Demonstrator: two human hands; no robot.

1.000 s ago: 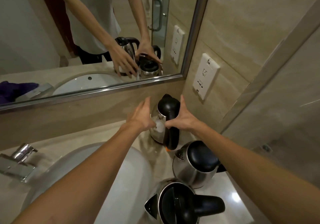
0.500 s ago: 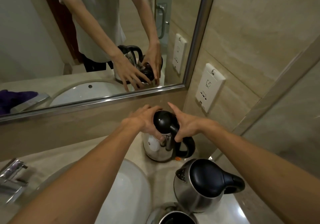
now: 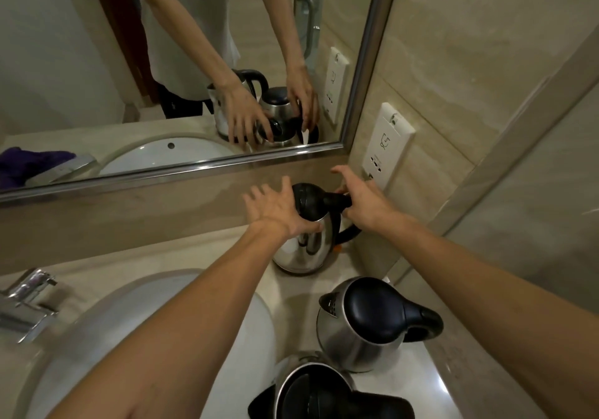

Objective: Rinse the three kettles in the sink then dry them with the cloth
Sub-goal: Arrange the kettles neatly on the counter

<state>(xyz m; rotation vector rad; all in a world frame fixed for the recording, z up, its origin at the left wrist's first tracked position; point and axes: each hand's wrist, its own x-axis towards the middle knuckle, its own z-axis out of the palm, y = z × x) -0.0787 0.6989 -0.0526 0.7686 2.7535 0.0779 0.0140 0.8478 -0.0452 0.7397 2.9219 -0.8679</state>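
Three steel kettles with black lids and handles stand on the beige counter right of the white sink (image 3: 81, 337). The far kettle (image 3: 308, 250) sits upright near the mirror, with its handle pointing right. My left hand (image 3: 275, 211) presses against its left shoulder, fingers spread and thumb around the body. My right hand (image 3: 366, 201) grips the top of its handle, with the forefinger lifted. The middle kettle (image 3: 366, 324) and the near kettle (image 3: 311, 389) stand untouched below my right forearm. A purple cloth (image 3: 29, 162) shows only as a reflection in the mirror, at the far left.
A chrome tap (image 3: 26, 302) stands at the sink's left. The mirror frame (image 3: 194, 165) runs just behind the far kettle. A white wall socket (image 3: 385, 146) sits on the tiled wall close to my right hand. The counter ends at the wall on the right.
My left hand slid from the far kettle's lid down to its side. My right hand shifted onto the handle top. The kettle's handle now points more to the right.
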